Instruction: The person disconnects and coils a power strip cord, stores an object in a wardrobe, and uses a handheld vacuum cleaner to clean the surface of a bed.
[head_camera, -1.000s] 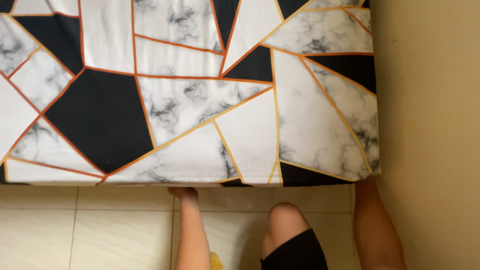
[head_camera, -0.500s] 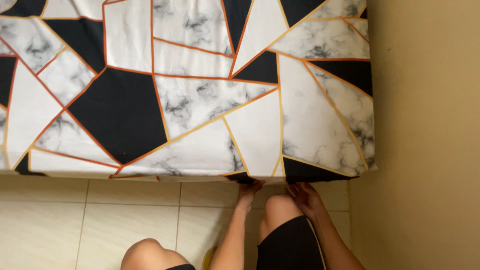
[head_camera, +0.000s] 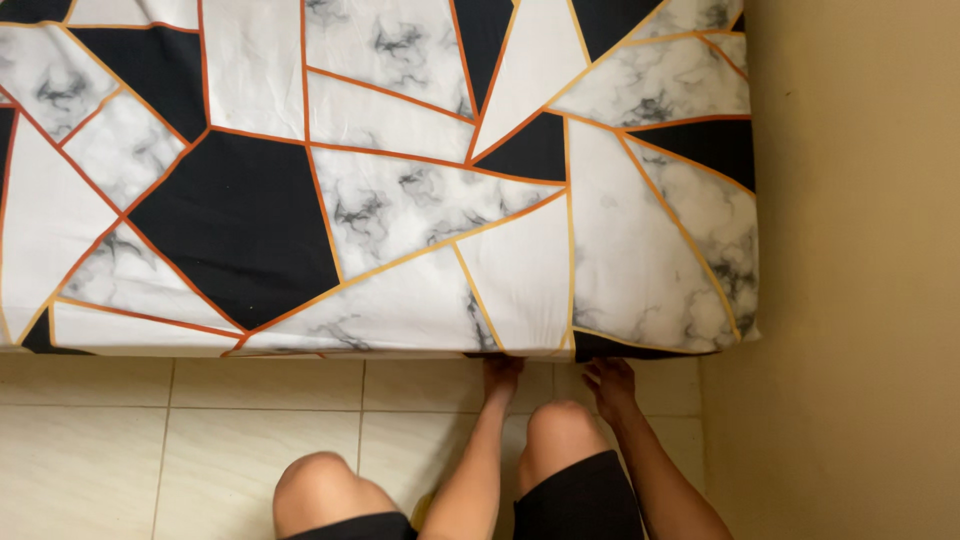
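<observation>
Beige wall (head_camera: 860, 250), pale floor tiles (head_camera: 150, 450)

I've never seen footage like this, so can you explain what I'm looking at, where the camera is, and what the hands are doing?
The camera sits on a person's head and looks straight down. At the bottom are their bare knees and two forearms. Above lies a mattress in a black, white and marble sheet with orange lines, next to a beige wall on a tiled floor. The left hand and right hand reach the mattress's near edge by the corner. The fingers are partly hidden there, so I cannot tell whether they grip the sheet.
</observation>
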